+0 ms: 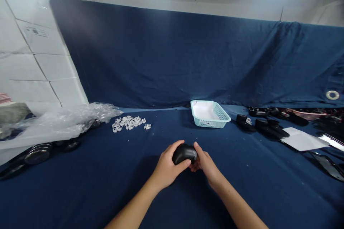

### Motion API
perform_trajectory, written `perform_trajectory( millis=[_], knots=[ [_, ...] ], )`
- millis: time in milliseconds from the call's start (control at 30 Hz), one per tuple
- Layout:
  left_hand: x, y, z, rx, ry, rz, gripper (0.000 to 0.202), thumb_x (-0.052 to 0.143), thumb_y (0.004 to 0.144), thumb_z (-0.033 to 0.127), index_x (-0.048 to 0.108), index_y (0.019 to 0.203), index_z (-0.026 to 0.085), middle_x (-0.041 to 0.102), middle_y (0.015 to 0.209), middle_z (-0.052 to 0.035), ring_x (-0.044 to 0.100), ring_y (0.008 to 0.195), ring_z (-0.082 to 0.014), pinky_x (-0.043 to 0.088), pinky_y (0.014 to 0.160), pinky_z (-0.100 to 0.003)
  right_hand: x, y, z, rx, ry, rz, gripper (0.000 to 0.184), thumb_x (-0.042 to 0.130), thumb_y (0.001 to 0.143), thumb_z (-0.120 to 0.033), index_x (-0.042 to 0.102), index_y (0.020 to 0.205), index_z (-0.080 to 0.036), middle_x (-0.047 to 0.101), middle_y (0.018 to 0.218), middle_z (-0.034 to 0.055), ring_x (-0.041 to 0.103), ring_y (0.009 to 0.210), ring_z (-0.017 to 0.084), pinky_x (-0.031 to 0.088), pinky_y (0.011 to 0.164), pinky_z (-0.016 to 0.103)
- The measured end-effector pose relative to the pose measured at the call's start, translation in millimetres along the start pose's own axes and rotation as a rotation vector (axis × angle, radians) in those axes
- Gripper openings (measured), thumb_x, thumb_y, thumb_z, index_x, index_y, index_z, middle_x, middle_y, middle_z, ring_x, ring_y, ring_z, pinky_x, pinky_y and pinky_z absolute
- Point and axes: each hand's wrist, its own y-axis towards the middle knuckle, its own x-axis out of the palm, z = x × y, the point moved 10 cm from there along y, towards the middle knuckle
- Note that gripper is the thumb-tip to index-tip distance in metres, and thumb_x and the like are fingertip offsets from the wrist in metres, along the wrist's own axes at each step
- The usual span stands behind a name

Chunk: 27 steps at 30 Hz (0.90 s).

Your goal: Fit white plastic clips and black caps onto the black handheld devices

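Black, seemingly grey-rimmed part (184, 153), pale aqua basket (208, 123), navy curtain (161, 57)

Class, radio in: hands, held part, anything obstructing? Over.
Left hand grips rounded black part; right hand holds its grey-ringed end. White pieces, light-blue basket beyond, apart from both hands.

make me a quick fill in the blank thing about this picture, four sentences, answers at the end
The left hand and the right hand hold a rounded object whose main colour is ____.
The small pieces heaped on the blue cloth are coloured ____.
In the picture, the plastic basket stands to the ____ of those pieces.
The crumpled clear plastic sheeting lies on the ____ side of the picture.

Missing words: black; white; right; left
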Motion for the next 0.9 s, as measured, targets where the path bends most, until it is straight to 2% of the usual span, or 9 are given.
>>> perform_trajectory(
  millis=[67,100,167,267,367,467,633,767,900],
  knots=[
    [3.2,-1,-1,-0.012,-0.018,-0.015,0.053,0.069,0.074,0.032,0.054,0.125,0.027,0.059,0.122,-0.005,0.054,0.112,-0.0252,0.039,0.1,-0.039,-2,0,6,0.043,-0.049,0.024,0.077,0.021,0.082,-0.075,0.062,0.062,-0.012,0.057,0.048,0.0071,0.054,0.042,0.016,0.04,0.042,0.026],
    [5.7,-1,-5,-0.05,-0.058,-0.027,0.053,0.069,0.074,0.034,0.054,0.125,0.027,0.061,0.118,-0.005,0.057,0.107,-0.0246,0.044,0.095,-0.037,-5,-1,4,0.023,-0.064,0.058,0.077,0.02,0.082,-0.075,0.064,0.069,-0.012,0.059,0.051,0.0073,0.055,0.044,0.017,0.04,0.041,0.025],
    [11.3,-1,-18,-0.178,-0.172,-0.047,0.055,0.068,0.075,0.038,0.051,0.126,0.027,0.063,0.108,-0.0058,0.062,0.092,-0.0226,0.052,0.077,-0.034,-12,-3,-7,-0.081,-0.049,0.129,0.068,0.029,0.083,-0.072,0.066,0.092,-0.015,0.064,0.067,0.0078,0.059,0.058,0.019,0.042,0.042,0.025],
    [19.2,-5,-40,-0.404,-0.374,-0.062,0.056,0.065,0.077,0.044,0.047,0.127,0.026,0.063,0.097,-0.0064,0.063,0.069,-0.0178,0.051,0.051,-0.026,-12,-7,-24,-0.253,0.014,0.115,0.051,0.047,0.083,-0.061,0.058,0.114,-0.023,0.063,0.098,0.0072,0.06,0.081,0.021,0.048,0.053,0.025],
    [26.5,-10,-49,-0.536,-0.552,-0.093,0.051,0.062,0.079,0.048,0.049,0.121,0.023,0.061,0.088,-0.0054,0.062,0.062,-0.0158,0.049,0.046,-0.025,-3,-8,-31,-0.337,-0.016,0.025,0.05,0.063,0.077,-0.048,0.055,0.119,-0.024,0.06,0.108,0.0074,0.059,0.087,0.022,0.049,0.061,0.028],
    [32.5,-14,-53,-0.608,-0.686,-0.127,0.048,0.061,0.079,0.051,0.051,0.114,0.02,0.059,0.077,-0.0028,0.061,0.059,-0.0156,0.05,0.046,-0.026,1,-9,-32,-0.386,-0.105,-0.008,0.054,0.069,0.073,-0.039,0.054,0.123,-0.025,0.057,0.115,0.0082,0.059,0.091,0.022,0.048,0.063,0.029],
    [35.0,-16,-54,-0.632,-0.719,-0.132,0.046,0.061,0.079,0.05,0.052,0.111,0.019,0.06,0.077,-0.0026,0.06,0.056,-0.0151,0.05,0.044,-0.026,-1,-9,-31,-0.411,-0.172,0.007,0.052,0.07,0.073,-0.037,0.054,0.12,-0.023,0.06,0.114,0.0086,0.06,0.092,0.023,0.049,0.065,0.031],
    [25.5,-11,-49,-0.545,-0.578,-0.077,0.047,0.062,0.079,0.047,0.051,0.117,0.022,0.06,0.082,-0.0035,0.061,0.059,-0.0152,0.048,0.042,-0.023,-3,-7,-30,-0.39,-0.156,0.023,0.048,0.07,0.074,-0.043,0.058,0.114,-0.019,0.066,0.1,0.0084,0.062,0.087,0.023,0.049,0.074,0.034],
    [19.3,-8,-43,-0.477,-0.478,-0.04,0.05,0.064,0.079,0.044,0.05,0.123,0.024,0.061,0.087,-0.0043,0.062,0.061,-0.0151,0.047,0.042,-0.022,-2,-4,-28,-0.358,-0.09,-0.005,0.049,0.069,0.074,-0.047,0.058,0.112,-0.018,0.067,0.094,0.0075,0.063,0.081,0.021,0.049,0.07,0.032]
  ],
)
